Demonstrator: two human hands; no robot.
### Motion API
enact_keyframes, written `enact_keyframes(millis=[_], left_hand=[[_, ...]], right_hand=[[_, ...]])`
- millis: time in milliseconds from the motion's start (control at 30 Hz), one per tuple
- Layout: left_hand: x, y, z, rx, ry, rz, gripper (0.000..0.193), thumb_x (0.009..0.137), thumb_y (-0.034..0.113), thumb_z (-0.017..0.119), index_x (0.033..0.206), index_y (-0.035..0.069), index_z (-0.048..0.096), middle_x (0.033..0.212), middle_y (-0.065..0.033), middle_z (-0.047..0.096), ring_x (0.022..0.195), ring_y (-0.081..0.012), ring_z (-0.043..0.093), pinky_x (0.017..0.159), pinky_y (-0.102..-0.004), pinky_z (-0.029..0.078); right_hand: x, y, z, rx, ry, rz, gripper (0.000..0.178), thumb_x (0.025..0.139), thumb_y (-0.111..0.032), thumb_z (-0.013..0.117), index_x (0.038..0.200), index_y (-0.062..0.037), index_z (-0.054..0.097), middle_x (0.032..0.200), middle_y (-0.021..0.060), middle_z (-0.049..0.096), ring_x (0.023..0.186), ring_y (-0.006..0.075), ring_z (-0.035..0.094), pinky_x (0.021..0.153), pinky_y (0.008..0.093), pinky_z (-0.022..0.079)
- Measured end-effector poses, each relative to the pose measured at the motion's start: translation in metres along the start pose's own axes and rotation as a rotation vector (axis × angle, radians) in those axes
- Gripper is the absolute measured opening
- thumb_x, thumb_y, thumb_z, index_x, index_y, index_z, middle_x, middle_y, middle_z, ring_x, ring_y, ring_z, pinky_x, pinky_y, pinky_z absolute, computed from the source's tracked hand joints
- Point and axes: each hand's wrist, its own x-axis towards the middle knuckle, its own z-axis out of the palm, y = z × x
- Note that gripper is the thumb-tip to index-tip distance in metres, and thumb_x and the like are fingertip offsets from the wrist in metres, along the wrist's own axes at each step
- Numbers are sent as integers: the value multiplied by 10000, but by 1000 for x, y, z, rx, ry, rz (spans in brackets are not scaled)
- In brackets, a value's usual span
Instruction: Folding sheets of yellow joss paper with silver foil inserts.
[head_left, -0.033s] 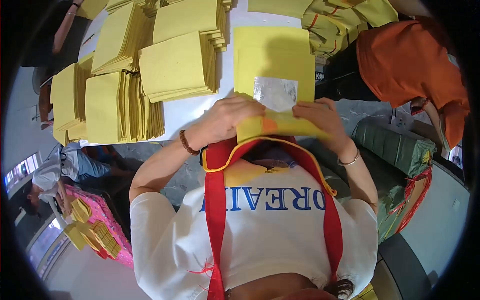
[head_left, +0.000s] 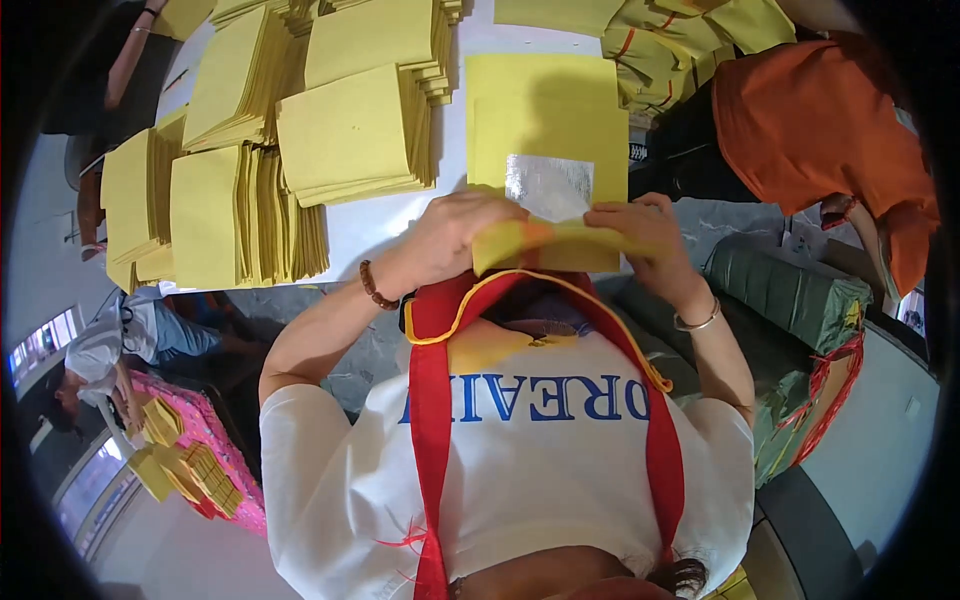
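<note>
At the near edge of the white table, both my hands are closed on a yellow paper sheet (head_left: 570, 250), its near part bent up into a strip blurred by motion. My left hand (head_left: 455, 235), with a brown bead bracelet, grips its left end. My right hand (head_left: 655, 245), wearing a metal bangle, has its fingers curled at the right end. Just beyond the strip is a shiny silver foil square (head_left: 550, 185). Under and beyond it lie larger yellow sheets (head_left: 545, 100). An orange patch shows on the strip.
Stacks of folded yellow paper (head_left: 345, 130) fill the table's left side. Bundles of yellow paper (head_left: 645, 75) lie at the far right, by a person in an orange shirt (head_left: 810, 130). Green wrapped bales (head_left: 790, 290) stand right. Another person (head_left: 95, 350) works at a pink-covered table (head_left: 215, 440).
The bent near part of the yellow sheet has lifted slightly and lies straighter between my hands. Both hands have stayed almost in place.
</note>
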Motion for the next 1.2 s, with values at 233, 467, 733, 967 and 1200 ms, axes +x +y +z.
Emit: enact_keyframes(millis=[233, 467, 733, 967, 1200], left_hand=[[38, -4, -11, -162, -17, -778, 389, 931, 340, 505, 1002, -29, 605, 667, -164, 577, 631, -180, 518, 633, -331, 445], [46, -13, -14, -392, 26, -841, 362, 923, 290, 533, 1060, -40, 583, 742, -107, 615, 653, -147, 529, 623, -339, 441], [42, -19, -19, -256, 103, -822, 287, 933, 225, 509, 1028, -43, 541, 706, -80, 566, 611, -115, 471, 575, -302, 413], [42, -28, -11, -290, 237, -759, 254, 948, 228, 486, 987, -23, 499, 653, -51, 506, 581, -103, 427, 546, -282, 392], [35, -38, -8, -382, 301, -669, 276, 945, 236, 496, 1043, -21, 486, 644, -45, 516, 587, -97, 447, 541, -283, 398]], right_hand=[[23, 10, 24, 916, 329, 546, 395, 865, -87, 579, 1240, -22, 475, 1009, 99, 637, 854, 163, 594, 724, 292, 466], [32, -2, 24, 759, 502, 583, 428, 864, -102, 577, 1268, -24, 464, 983, 103, 649, 790, 110, 600, 717, 243, 471], [37, 5, 37, 625, 517, 648, 354, 826, -96, 598, 1175, -39, 574, 1016, 156, 657, 837, 147, 631, 731, 270, 482], [37, 6, 38, 581, 532, 663, 366, 824, -98, 601, 1180, -24, 568, 1060, 175, 643, 923, 175, 633, 788, 280, 476], [40, 5, 40, 550, 543, 661, 361, 819, -102, 593, 1175, -39, 575, 1073, 186, 632, 945, 239, 636, 810, 298, 472]])
